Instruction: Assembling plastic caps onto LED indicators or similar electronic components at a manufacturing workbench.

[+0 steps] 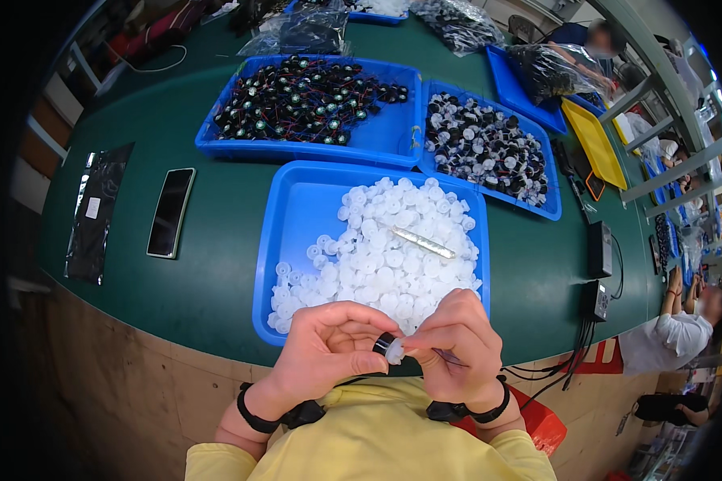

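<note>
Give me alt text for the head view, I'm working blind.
Left hand holds a small black cylinder with a white end, right hand at that end, by a blue tray heaped with white plastic parts. Just beyond stand two more blue trays of parts; a phone lies to the left.

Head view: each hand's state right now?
Left hand: closed, holding a black-and-white round part.
Right hand: closed in a pinch at the part's white end; exact grip unclear.

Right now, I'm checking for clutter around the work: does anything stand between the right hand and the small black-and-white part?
Nothing visible does. The left hand holds the black-and-white part, and the right hand is right at its white end. The heap of white pieces lies beyond both hands, not between them.
</note>
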`<move>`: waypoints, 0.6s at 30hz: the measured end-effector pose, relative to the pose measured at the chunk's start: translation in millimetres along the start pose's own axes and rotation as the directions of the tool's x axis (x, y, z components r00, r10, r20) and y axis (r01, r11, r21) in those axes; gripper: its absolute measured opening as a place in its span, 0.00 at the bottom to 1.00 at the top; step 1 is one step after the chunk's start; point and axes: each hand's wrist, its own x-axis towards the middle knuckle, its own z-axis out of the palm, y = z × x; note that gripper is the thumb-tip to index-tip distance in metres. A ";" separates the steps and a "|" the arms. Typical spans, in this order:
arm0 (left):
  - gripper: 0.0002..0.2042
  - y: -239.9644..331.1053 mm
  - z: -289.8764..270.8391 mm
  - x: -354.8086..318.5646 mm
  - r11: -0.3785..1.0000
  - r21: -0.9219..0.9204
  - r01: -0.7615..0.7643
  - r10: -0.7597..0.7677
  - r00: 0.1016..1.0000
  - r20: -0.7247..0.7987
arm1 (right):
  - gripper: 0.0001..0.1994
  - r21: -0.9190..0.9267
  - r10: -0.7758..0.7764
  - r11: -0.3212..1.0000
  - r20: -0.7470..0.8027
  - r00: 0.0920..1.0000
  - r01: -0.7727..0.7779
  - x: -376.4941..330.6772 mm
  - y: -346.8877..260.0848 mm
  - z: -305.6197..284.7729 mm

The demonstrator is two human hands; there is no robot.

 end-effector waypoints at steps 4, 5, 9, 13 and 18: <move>0.17 0.6 -0.8 -1.4 0.996 -0.086 0.011 -0.009 1.000 0.026 | 0.09 0.130 0.089 0.987 0.034 0.995 -0.092 -0.2 3.2 0.4; 0.16 1.2 -1.2 -0.9 0.993 -0.120 0.006 0.000 0.999 0.050 | 0.10 0.248 0.171 0.953 0.044 0.984 -0.177 -0.4 3.0 1.7; 0.15 -4.2 -4.6 -2.8 0.996 -0.082 -0.032 0.039 0.995 0.091 | 0.11 0.440 0.291 0.829 0.187 0.938 -0.345 0.0 2.4 -1.5; 0.15 2.9 -1.6 -3.6 1.000 -0.002 0.014 -0.014 0.998 0.062 | 0.13 0.232 0.050 0.967 0.216 0.975 -0.101 4.6 6.8 -12.5; 0.15 0.1 5.0 -2.4 0.998 -0.057 0.008 -0.008 1.000 0.008 | 0.13 -0.176 -0.131 0.973 0.112 0.985 0.150 -1.4 -3.2 -16.0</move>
